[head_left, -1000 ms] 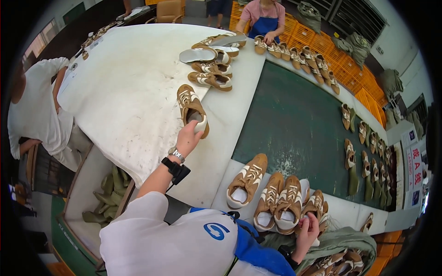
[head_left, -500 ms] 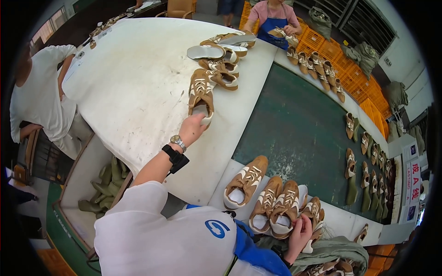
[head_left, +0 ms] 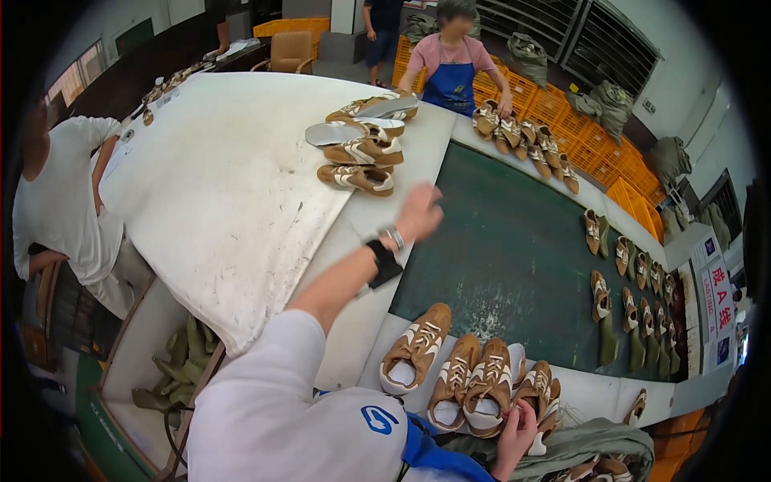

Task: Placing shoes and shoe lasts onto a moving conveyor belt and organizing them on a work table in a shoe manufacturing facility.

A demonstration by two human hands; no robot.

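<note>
My left hand (head_left: 419, 213), smeared by motion, hangs over the seam between white tabletop and green belt, with no shoe in it. Beyond it lies a brown-and-white sneaker (head_left: 357, 178) on its side, at the near end of a small pile topped by pale grey insoles (head_left: 337, 133). My right hand (head_left: 518, 430) is low at the right, fingers pinched beside the heel of a laced sneaker (head_left: 488, 386); what they hold, if anything, is hidden. Next to that shoe stand another sneaker (head_left: 414, 349) and several more, with a white insole (head_left: 518, 361) among them.
The green belt (head_left: 498, 233) carries rows of sneakers and green shoe lasts (head_left: 608, 341) at right. Across it, a co-worker in a blue apron (head_left: 450, 87) handles shoes. Another person (head_left: 68, 185) sits at left, near a bin of lasts (head_left: 189, 361). Orange crates (head_left: 550, 108) stand behind.
My left hand has let go of the sneaker, now lying sideways by the pile, and swung right toward the belt. My right hand stays by the near shoes. The co-worker's hand has lowered to the shoe row.
</note>
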